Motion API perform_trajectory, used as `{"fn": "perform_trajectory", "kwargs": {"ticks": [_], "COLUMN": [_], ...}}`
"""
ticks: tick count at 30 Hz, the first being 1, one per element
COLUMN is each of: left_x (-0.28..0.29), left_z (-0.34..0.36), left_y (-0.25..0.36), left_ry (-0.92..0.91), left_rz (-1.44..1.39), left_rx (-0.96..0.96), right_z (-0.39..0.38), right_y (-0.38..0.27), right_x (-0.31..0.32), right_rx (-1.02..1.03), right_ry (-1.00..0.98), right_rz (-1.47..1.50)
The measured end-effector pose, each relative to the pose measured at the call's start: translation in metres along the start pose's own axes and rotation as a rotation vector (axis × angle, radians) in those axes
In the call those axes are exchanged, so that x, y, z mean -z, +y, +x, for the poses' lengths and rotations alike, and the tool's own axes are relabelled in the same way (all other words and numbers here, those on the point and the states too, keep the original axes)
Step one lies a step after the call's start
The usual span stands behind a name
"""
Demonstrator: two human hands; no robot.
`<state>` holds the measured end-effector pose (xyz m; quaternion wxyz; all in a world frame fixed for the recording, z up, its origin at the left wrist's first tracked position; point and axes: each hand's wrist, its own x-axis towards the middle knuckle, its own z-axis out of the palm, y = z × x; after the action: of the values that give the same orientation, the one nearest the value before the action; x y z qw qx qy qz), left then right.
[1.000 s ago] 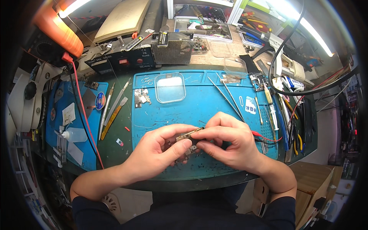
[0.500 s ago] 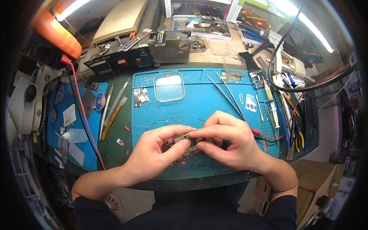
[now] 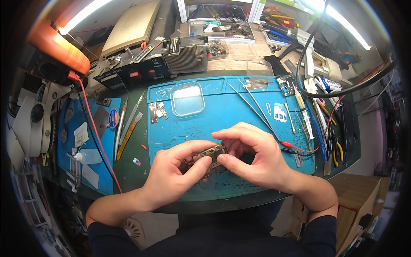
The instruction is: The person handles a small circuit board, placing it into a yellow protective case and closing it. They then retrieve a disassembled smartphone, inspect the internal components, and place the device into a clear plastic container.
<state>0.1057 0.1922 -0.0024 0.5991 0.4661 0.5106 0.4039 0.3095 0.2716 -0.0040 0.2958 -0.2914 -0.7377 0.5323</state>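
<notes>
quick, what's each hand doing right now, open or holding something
Left hand: closed, holding a small rectangular brown-and-gold circuit board between thumb and fingers.
Right hand: partly open, thumb at the board's right end; touch cannot be told.

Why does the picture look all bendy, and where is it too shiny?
In the head view, the fisheye lens bends the edges of the blue mat; head view again, both lamp tubes glare white, and the clear box shines; same view, the part in the left hand is too small for detail.

Dark green bench (image 3: 137,171), yellow-handled knife (image 3: 126,141), blue mat (image 3: 227,122) bearing clear square container (image 3: 187,99), tweezers (image 3: 250,106), white paperclip (image 3: 268,108)
</notes>
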Motion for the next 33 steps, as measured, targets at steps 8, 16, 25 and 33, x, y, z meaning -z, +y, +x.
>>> {"fn": "perform_trajectory", "kwargs": {"ticks": [8,16,25,33], "left_x": [-0.0015,-0.0014,-0.0025,0.0000], "left_z": [-0.0007,-0.0010,-0.0014,-0.0008], "left_y": [0.0001,-0.0013,0.0005,0.0027], "left_ry": [0.019,0.017,0.018,-0.014], "left_rz": [0.025,0.020,0.033,-0.007], "left_rx": [-0.023,-0.036,-0.026,0.039], "right_z": [0.0008,0.0006,0.0005,0.0013], "right_y": [-0.0001,-0.0011,0.0051,-0.0016], "right_x": [-0.0014,-0.0031,-0.0037,-0.0061], "right_rx": [-0.005,-0.005,0.047,-0.052], "right_ry": [-0.014,-0.009,-0.024,0.020], "right_rz": [-0.006,0.003,-0.048,-0.026]}}
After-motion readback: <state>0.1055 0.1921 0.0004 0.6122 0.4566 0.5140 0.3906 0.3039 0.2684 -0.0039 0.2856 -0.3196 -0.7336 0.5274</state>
